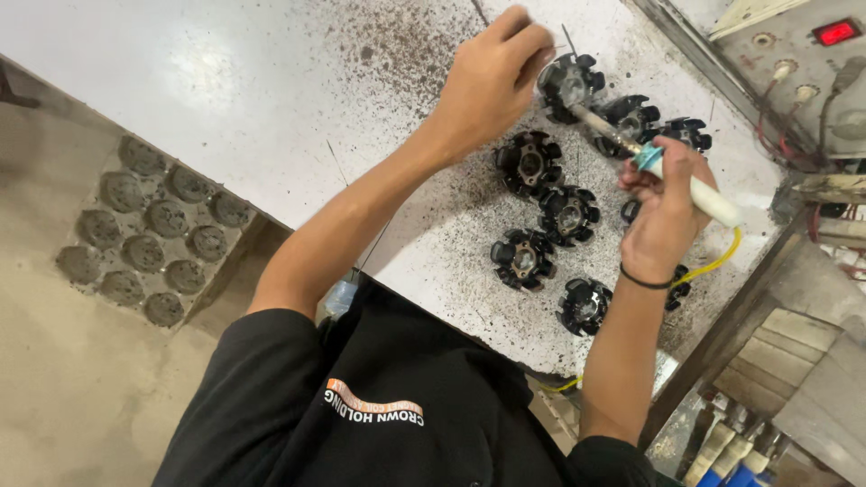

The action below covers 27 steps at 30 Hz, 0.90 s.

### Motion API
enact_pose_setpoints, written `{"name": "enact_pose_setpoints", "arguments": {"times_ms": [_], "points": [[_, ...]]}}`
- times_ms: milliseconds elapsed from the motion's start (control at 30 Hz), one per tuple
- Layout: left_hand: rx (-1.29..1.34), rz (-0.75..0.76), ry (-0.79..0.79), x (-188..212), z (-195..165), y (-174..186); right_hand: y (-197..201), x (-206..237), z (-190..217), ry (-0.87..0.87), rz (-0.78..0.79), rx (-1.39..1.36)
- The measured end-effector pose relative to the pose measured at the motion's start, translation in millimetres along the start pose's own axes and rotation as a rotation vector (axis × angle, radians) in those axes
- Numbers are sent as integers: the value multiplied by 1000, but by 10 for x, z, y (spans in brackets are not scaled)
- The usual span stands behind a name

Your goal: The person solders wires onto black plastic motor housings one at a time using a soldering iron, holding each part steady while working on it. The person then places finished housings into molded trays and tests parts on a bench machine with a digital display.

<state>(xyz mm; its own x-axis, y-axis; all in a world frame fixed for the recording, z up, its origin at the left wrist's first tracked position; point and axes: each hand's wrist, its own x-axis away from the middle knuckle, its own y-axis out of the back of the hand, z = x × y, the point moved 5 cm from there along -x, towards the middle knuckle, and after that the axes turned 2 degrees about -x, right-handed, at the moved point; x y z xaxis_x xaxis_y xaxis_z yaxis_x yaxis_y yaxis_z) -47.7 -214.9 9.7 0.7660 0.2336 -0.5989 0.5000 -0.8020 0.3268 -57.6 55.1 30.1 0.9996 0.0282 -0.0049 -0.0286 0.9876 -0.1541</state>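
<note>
Fingers (519, 36) of the left hand (492, 81) pinch thin wire above the small, hard black coil part (568, 86), while the right hand (666, 212) grips the soldering iron (658, 167) by its light handle.

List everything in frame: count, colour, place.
Black round finned stator cores: about nine visible, black with metal centres, clustered on the bench between the hands; some partly hidden.
Soldering iron with white handle: one, white and teal, yellow cord, tip on the top core.
White speckled metal bench top: one, dusted with dark specks.
Grey moulded tray with round pockets: one, lower left, beside the bench.
Panel with red switch: one, grey, top right.
Left hand: pinches a thin wire at the top core.
Right hand: grips the iron; black band on wrist.
</note>
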Motion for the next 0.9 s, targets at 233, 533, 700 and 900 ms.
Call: {"name": "enact_pose_setpoints", "arguments": {"times_ms": [233,533,700,900], "points": [[-83,370,34,591,-204,190,154,838,-121,153,125,79],[-174,415,-50,788,-228,36,181,1021,-193,131,46,123],[-213,429,-34,807,-205,-3,46,963,-71,96,64,200],[-192,431,-66,813,-240,-12,-102,873,207,2,172,396]]}}
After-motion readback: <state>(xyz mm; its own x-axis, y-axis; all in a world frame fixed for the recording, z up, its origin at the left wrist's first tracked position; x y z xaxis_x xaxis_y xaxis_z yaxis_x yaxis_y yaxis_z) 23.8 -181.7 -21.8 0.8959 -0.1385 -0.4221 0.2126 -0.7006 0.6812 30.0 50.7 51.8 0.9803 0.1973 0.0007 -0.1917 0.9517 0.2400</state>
